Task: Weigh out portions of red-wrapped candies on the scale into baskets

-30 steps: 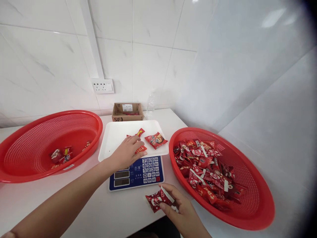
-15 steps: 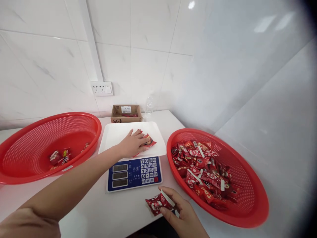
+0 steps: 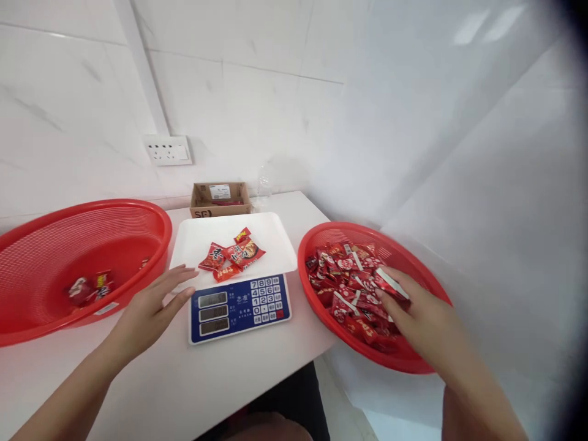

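Several red snack packets [image 3: 247,251] lie on the white tray [image 3: 275,245] of a blue-fronted scale [image 3: 239,309]. My left hand [image 3: 154,306] is beside the tray's left front corner, fingers apart, holding nothing. Over the right red basket [image 3: 307,288], which holds many red packets [image 3: 367,300], my right hand [image 3: 416,306] has its fingers closed on a red packet with a white strip [image 3: 390,283].
At the left stands another red basket [image 3: 156,226] with a few packets [image 3: 89,289] in it. Behind the scale is a small cardboard box [image 3: 220,210], with a clear plastic object [image 3: 263,184] beside it against the wall.
My left hand has let go of the packets on the tray and moved left. My right hand has carried its packet from the table's front edge to above the right basket.
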A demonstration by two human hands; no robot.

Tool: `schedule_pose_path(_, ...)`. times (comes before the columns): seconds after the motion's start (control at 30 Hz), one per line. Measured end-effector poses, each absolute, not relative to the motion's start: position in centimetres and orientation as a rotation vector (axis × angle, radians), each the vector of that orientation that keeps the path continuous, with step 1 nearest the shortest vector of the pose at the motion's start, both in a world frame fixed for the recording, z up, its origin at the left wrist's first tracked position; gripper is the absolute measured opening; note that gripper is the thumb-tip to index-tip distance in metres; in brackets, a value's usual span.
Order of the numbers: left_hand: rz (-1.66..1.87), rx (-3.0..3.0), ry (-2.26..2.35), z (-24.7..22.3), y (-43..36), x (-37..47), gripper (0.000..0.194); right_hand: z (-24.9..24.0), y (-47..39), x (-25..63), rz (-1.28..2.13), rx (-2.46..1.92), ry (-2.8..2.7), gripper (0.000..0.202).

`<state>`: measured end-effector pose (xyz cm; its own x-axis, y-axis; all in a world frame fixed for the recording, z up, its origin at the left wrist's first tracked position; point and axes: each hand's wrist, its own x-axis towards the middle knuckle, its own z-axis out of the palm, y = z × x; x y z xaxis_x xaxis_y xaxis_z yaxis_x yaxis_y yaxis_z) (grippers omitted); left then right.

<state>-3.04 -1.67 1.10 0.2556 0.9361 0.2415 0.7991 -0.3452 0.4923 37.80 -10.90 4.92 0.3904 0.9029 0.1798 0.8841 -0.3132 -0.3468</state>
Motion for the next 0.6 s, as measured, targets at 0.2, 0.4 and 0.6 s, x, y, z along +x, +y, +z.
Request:
schedule_pose_path(0.2, 0.856, 2.132, 1.744, -1.1, -4.7, -3.0, 0.043, 6.0, -8.4, 39.1, 0.033, -2.533, -1.809, 0.047)
schedule_pose_path(0.4, 0.969, 2.169, 1.646, -2.5, -6.2, -2.3, 0.037, 6.4, -6.4, 39.4, 0.059, -2.678, -2.015, 0.038)
schedule_pose_path(0.6, 1.022, 2.183, 1.582, -2.2, -6.0, -1.4, 0.036, 4.1, -2.1, 38.7, 0.183, -2.397, -2.246, 0.046)
